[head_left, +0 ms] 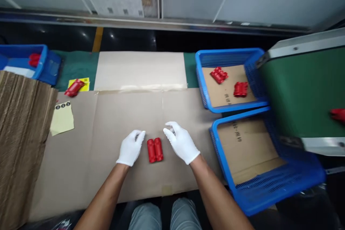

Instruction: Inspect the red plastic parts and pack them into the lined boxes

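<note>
My left hand [131,147] and right hand [181,143], both in white gloves, rest on the cardboard sheet [107,122] covering the bench, one on either side of a red plastic part [155,150] that lies flat between them, just beside each hand but gripped by neither. My left fingers [140,136] are loosely curled and my right fingers [171,129] are bent and slightly spread, both holding nothing. To my right stand two blue baskets lined with cardboard: the nearer basket [269,187] and the farther basket [229,55] with two more red parts [219,74] inside.
</note>
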The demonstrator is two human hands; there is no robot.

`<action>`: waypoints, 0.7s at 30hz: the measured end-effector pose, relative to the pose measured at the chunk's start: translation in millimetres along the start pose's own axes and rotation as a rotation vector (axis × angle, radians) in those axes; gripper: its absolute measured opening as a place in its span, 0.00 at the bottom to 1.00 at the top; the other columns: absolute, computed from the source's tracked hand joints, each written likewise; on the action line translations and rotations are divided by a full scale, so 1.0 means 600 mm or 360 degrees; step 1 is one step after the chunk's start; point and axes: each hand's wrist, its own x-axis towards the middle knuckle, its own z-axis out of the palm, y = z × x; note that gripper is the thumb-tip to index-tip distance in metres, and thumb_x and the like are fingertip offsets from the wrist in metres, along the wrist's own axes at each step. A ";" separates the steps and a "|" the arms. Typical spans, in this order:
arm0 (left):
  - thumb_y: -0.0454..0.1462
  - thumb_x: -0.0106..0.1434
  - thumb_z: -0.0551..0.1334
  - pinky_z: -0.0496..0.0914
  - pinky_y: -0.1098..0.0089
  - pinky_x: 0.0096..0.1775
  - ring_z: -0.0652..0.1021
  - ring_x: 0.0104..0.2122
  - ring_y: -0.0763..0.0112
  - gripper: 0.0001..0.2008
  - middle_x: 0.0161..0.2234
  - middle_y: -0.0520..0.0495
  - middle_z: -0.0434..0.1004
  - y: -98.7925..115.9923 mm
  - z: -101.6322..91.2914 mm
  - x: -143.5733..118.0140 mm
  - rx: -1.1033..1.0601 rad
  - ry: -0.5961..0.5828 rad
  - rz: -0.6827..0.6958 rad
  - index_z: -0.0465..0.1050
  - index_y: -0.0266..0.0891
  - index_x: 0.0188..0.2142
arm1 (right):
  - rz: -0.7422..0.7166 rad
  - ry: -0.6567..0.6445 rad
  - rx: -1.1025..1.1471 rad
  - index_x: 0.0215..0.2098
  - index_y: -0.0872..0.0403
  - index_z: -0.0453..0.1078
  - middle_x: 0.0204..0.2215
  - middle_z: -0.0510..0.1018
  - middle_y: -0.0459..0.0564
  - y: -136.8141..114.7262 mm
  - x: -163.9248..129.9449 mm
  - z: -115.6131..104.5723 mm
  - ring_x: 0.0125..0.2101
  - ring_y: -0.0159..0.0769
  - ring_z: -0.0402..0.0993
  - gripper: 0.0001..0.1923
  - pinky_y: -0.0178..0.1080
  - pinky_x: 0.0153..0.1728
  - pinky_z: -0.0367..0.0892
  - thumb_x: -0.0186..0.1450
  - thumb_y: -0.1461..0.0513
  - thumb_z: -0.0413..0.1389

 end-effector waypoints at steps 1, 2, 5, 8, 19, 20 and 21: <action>0.48 0.63 0.51 0.64 0.69 0.31 0.73 0.26 0.67 0.17 0.23 0.51 0.74 -0.003 -0.001 0.000 0.0016 0.0062 -0.0010 0.67 0.42 0.24 | -0.0013 0.0186 -0.0006 0.50 0.52 0.67 0.32 0.78 0.48 -0.012 -0.001 -0.032 0.31 0.36 0.73 0.14 0.36 0.37 0.66 0.69 0.56 0.48; 0.48 0.62 0.50 0.64 0.69 0.31 0.73 0.25 0.67 0.18 0.22 0.51 0.74 -0.005 -0.001 0.000 0.0026 0.0107 -0.0014 0.66 0.42 0.23 | -0.0038 0.0391 -0.0027 0.50 0.52 0.67 0.33 0.77 0.49 -0.021 0.004 -0.070 0.32 0.36 0.72 0.15 0.37 0.39 0.66 0.69 0.56 0.48; 0.47 0.60 0.51 0.64 0.70 0.30 0.74 0.24 0.66 0.16 0.21 0.50 0.75 -0.010 0.000 -0.004 0.0035 0.0216 -0.0017 0.67 0.43 0.22 | -0.0019 0.0900 -0.0258 0.45 0.53 0.69 0.39 0.76 0.52 -0.022 0.055 -0.200 0.38 0.38 0.72 0.13 0.38 0.44 0.66 0.68 0.57 0.47; 0.45 0.58 0.52 0.65 0.70 0.28 0.75 0.23 0.65 0.15 0.20 0.49 0.76 -0.014 0.006 -0.005 0.0040 0.0326 -0.0027 0.67 0.43 0.21 | 0.0238 0.0965 -0.0474 0.49 0.56 0.67 0.47 0.73 0.59 0.026 0.148 -0.310 0.44 0.44 0.71 0.14 0.44 0.47 0.65 0.66 0.62 0.48; 0.45 0.58 0.51 0.69 0.67 0.36 0.77 0.27 0.62 0.14 0.23 0.47 0.77 -0.034 0.021 -0.005 0.0037 0.0375 0.0007 0.68 0.43 0.22 | 0.0766 0.0659 -0.0608 0.51 0.63 0.64 0.51 0.70 0.70 0.184 0.281 -0.353 0.50 0.58 0.69 0.33 0.51 0.47 0.65 0.50 0.59 0.64; 0.45 0.58 0.52 0.69 0.67 0.36 0.77 0.27 0.63 0.14 0.23 0.47 0.77 -0.034 0.021 -0.005 0.0020 0.0375 0.0003 0.68 0.43 0.22 | 0.0790 0.0652 -0.0589 0.51 0.63 0.64 0.49 0.71 0.69 0.178 0.279 -0.355 0.48 0.56 0.71 0.33 0.49 0.45 0.66 0.49 0.59 0.64; 0.45 0.57 0.52 0.69 0.67 0.35 0.77 0.27 0.63 0.14 0.22 0.48 0.76 -0.033 0.020 -0.003 -0.0002 0.0375 0.0000 0.68 0.43 0.21 | 0.0806 0.0647 -0.0565 0.51 0.62 0.64 0.47 0.73 0.68 0.170 0.276 -0.358 0.46 0.54 0.72 0.33 0.48 0.43 0.67 0.49 0.59 0.64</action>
